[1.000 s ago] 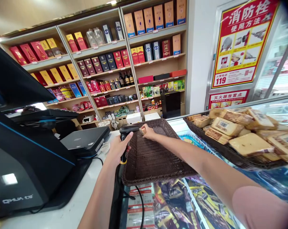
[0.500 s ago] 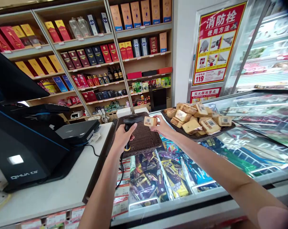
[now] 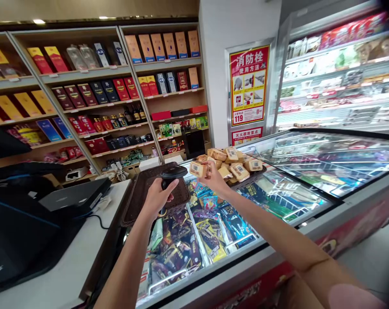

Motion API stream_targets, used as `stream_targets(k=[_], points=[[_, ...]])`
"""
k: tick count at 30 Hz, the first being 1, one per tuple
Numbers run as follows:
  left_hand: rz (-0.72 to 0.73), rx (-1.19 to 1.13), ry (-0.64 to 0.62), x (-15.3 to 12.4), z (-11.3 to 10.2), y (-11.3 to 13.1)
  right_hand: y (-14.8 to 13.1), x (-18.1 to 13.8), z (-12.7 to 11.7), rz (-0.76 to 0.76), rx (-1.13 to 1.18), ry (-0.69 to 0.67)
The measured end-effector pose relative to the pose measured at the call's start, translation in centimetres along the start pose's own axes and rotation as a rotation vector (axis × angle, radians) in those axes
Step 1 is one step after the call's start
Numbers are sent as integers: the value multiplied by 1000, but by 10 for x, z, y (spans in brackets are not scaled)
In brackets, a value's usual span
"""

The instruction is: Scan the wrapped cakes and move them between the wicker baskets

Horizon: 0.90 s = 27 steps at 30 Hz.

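My left hand (image 3: 158,196) is closed around the handle of a black barcode scanner (image 3: 174,172), its head pointing right. Just right of the scanner head, apart from it, is a small wrapped bread (image 3: 197,169) with a barcode label facing the scanner side and me. My right hand (image 3: 215,180) grips this bread from its right side between thumb and fingers. Behind the right hand a dark woven tray (image 3: 260,172) carries a heap of similar wrapped breads (image 3: 239,171). Under the scanner lies a brown woven tray (image 3: 138,199).
A glass-topped freezer (image 3: 233,257) with bagged ice treats lies below my hands. On the left, a white counter (image 3: 68,266) carries a black checkout machine (image 3: 17,240) and a flat black device (image 3: 75,197). Shelves of boxed goods (image 3: 98,92) stand behind; a refrigerated display (image 3: 339,77) is right.
The view has swung right and upward. The held bread has shifted from over the brown tray to in front of the heap's left end. Both hands keep their holds.
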<state>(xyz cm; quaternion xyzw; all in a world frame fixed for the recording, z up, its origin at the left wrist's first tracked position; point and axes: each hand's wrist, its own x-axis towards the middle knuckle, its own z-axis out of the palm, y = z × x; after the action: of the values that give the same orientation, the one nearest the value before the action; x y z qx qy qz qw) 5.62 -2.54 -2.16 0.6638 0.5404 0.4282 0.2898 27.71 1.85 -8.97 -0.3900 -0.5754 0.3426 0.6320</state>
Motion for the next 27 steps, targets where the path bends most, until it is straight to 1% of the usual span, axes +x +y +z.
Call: stream_targets(k=[3, 5, 7, 10, 12, 13, 16, 19, 23, 27], points=[[12, 2, -3, 1, 2, 1, -4, 8, -31, -103, -148, 142], [20, 4, -6, 1, 2, 1, -6, 15, -56, -117, -255, 254], [25, 7, -8, 3, 2, 1, -7, 23, -85, -55, -391, 409], [16, 16, -18, 5, 3, 0, -2, 33, -127, 100, -597, 670], [-1, 24, -29, 6, 3, -1, 8, 38, -150, 177, -672, 796], [-12, 26, -40, 6, 3, -1, 15, 40, -159, 202, -692, 834], [-39, 28, -82, 8, 5, -2, 39, 44, -175, 246, -732, 873], [-29, 15, -101, 11, 8, -3, 60, 43, -180, 225, -785, 846], [-6, 4, -94, 16, 12, -5, 75, 40, -181, 87, -833, 801], [-17, 6, -102, 18, 14, -6, 81, 35, -184, -37, -786, 708]])
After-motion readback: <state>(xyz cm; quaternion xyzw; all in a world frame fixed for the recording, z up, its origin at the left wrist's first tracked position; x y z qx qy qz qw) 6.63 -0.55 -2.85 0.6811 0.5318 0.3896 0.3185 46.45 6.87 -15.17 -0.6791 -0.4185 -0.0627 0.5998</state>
